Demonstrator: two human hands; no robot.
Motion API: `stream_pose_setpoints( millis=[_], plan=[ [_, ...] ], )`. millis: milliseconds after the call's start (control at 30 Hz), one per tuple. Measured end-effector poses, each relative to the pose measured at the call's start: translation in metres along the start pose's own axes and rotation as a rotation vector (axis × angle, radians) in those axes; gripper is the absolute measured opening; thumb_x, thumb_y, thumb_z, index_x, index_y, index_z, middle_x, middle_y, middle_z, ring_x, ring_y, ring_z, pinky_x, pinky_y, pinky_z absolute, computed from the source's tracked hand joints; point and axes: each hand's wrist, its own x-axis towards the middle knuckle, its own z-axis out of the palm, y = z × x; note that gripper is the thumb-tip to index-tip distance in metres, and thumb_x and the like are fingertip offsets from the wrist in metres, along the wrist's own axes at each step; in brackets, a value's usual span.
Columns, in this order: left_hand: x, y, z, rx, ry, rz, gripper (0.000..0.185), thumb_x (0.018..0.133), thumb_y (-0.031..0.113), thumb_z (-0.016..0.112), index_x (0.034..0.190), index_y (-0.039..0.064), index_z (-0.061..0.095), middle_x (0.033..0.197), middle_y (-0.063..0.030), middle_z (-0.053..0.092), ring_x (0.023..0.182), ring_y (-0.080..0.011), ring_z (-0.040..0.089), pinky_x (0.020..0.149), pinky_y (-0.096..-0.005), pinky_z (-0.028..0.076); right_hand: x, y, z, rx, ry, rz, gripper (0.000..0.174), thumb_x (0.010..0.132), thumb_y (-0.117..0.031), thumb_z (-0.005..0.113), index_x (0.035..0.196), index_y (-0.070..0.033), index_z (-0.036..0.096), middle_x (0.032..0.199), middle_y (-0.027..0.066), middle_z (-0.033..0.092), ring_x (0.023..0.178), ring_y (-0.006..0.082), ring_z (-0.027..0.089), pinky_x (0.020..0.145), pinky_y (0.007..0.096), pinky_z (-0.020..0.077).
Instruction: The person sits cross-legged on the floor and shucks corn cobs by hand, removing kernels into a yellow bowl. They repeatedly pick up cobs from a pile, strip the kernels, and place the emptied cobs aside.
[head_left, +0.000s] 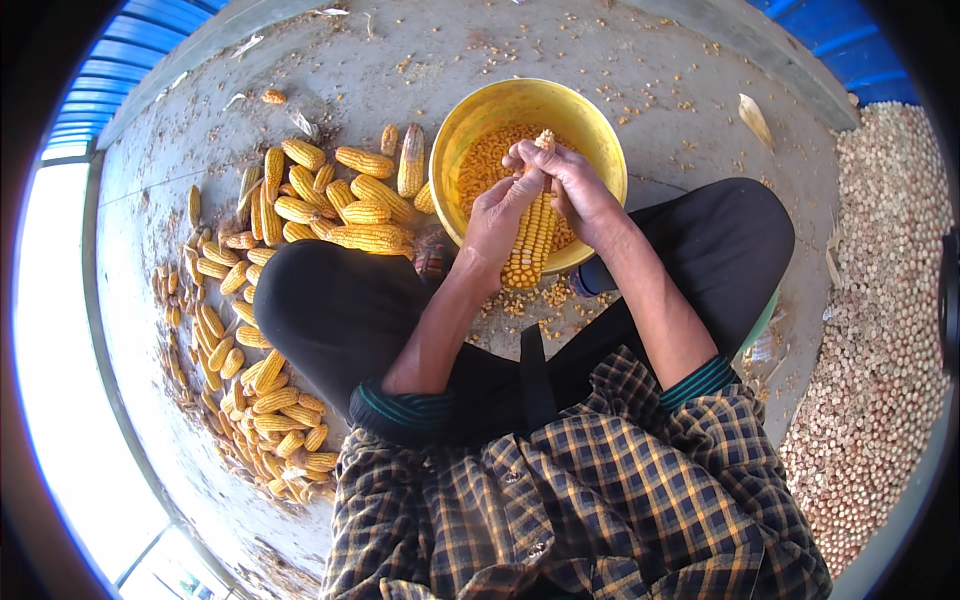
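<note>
An ear of yellow corn (531, 238) is held at a slant over a yellow bucket (442, 142). Around its lower side closes my left hand (501, 206), with the thumb lying along the ear. My right hand (574, 176) grips the upper part, where a pale stretch of cob shows bare near the tip. Rows of kernels still cover the lower end. Loose corn kernels (480, 154) lie in the bucket beneath both hands. The fingers partly hide the middle of the ear.
Whole ears of corn (367, 191) lie left of the bucket, and a longer heap (277, 420) spreads beside my left knee. A large pile of stripped cobs (870, 322) covers the right side. Stray kernels (517, 301) and a dry husk (754, 121) lie on the concrete floor (360, 75).
</note>
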Motion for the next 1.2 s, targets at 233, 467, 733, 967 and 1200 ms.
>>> stream_pose_setpoints(
  millis=[233, 467, 733, 967, 1200],
  plan=[
    [-0.003, 0.003, -0.004, -0.056, 0.103, -0.076, 0.037, 0.102, 0.031, 0.040, 0.115, 0.001, 0.055, 0.091, -0.0079, 0.063, 0.071, -0.0165, 0.065, 0.061, -0.0285, 0.055, -0.008, -0.002, 0.007, 0.074, -0.210, -0.035, 0.037, 0.090, -0.028, 0.062, 0.114, 0.000, 0.052, 0.101, 0.0088, 0.063, 0.097, 0.0161, 0.059, 0.087, 0.0304, 0.0473],
    [0.008, 0.004, -0.012, -0.138, 0.154, 0.042, 0.037, 0.101, 0.035, 0.041, 0.112, 0.003, 0.057, 0.082, -0.0044, 0.063, 0.065, -0.0119, 0.063, 0.055, -0.0256, 0.054, -0.005, -0.003, 0.001, 0.023, -0.084, -0.064, 0.044, 0.090, -0.033, 0.061, 0.125, -0.007, 0.053, 0.110, 0.0024, 0.061, 0.101, 0.0111, 0.057, 0.081, 0.0223, 0.0420],
    [0.002, -0.007, 0.001, -0.118, -0.093, 0.021, 0.058, 0.097, 0.046, 0.050, 0.130, -0.002, 0.049, 0.116, -0.0075, 0.059, 0.102, -0.0134, 0.060, 0.088, -0.0276, 0.048, 0.004, 0.000, -0.007, 0.456, 0.038, -0.025, 0.020, 0.091, -0.028, 0.058, 0.091, -0.008, 0.057, 0.083, 0.0090, 0.065, 0.077, 0.0190, 0.063, 0.074, 0.0351, 0.0524],
    [0.008, -0.027, -0.007, 0.137, -0.086, 0.135, 0.048, 0.100, 0.038, 0.046, 0.119, -0.004, 0.056, 0.104, -0.0046, 0.060, 0.095, -0.0094, 0.055, 0.083, -0.0250, 0.044, 0.002, 0.006, -0.002, 0.501, 0.088, 0.026, 0.016, 0.085, -0.018, 0.067, 0.078, -0.008, 0.057, 0.068, 0.0051, 0.058, 0.066, 0.0199, 0.061, 0.065, 0.0336, 0.0522],
    [0.009, -0.030, -0.004, 0.082, 0.063, 0.080, 0.041, 0.101, 0.036, 0.041, 0.101, 0.000, 0.060, 0.091, -0.0038, 0.061, 0.078, -0.0100, 0.057, 0.070, -0.0265, 0.047, -0.003, 0.007, 0.004, 0.416, 0.091, -0.099, 0.024, 0.083, -0.025, 0.074, 0.074, -0.011, 0.057, 0.066, 0.0021, 0.057, 0.062, 0.0161, 0.060, 0.057, 0.0291, 0.0497]
  ],
)
